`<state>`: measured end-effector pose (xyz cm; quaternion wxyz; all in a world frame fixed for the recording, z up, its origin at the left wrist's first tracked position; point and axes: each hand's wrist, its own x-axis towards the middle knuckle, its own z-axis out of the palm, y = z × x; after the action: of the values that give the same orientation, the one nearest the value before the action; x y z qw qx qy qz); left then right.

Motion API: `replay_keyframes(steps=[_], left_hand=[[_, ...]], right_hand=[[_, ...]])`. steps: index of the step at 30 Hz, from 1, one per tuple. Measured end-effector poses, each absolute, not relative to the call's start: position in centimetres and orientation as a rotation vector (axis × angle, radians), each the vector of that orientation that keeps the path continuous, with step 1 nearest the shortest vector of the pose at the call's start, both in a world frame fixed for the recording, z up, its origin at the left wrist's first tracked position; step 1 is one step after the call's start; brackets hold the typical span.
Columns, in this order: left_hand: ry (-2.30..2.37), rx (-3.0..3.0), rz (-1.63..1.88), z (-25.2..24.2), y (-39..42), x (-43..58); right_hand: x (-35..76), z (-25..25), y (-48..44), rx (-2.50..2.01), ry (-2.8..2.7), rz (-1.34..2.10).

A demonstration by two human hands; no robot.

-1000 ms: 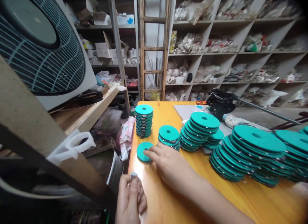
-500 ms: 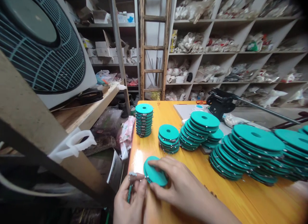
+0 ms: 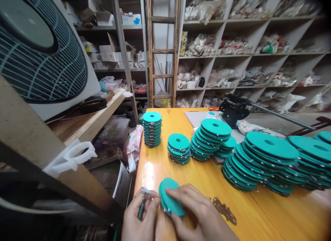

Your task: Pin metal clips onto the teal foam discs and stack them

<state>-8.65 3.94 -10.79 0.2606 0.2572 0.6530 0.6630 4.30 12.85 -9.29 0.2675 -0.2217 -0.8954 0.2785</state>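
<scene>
Near the table's front edge, my right hand (image 3: 198, 210) grips a teal foam line spool (image 3: 172, 198), tilted, with fingers on its upper face and the thumb low at its rim. A second disc layer shows behind its left edge. My left hand (image 3: 142, 215) is closed just left of the spool, thumb and fingers pinched together. From its fist pokes a slim green piece (image 3: 141, 210) with a silvery part above; its kind is too small to make out. Beyond the hands stand a neat spool stack (image 3: 152, 130) and a shorter stack (image 3: 178, 149).
Larger leaning stacks of teal spools (image 3: 269, 154) fill the table's right side. Small brown pieces (image 3: 224, 210) lie loose right of my right hand. A black clamp-like device (image 3: 232, 111) with a metal rod stands behind. A fan (image 3: 51, 51) and wooden beam are at left.
The spool and my right hand have shifted slightly right and nearer to me, uncovering the brown pieces. My left hand stays closed in nearly the same place. The view has turned slightly.
</scene>
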Motion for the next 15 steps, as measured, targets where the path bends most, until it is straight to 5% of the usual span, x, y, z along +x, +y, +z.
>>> replay_keyframes(steps=[5,15], left_hand=[[1.759,0.715,1.718,-11.6,4.0,-9.5],[1.673,0.851,1.558,-12.8,3.6,-10.2]], right_hand=[[6.2,-9.1,13.0,-0.554,-2.632,0.610],[2.0,-10.3,11.6,-0.672,-2.156,1.063]])
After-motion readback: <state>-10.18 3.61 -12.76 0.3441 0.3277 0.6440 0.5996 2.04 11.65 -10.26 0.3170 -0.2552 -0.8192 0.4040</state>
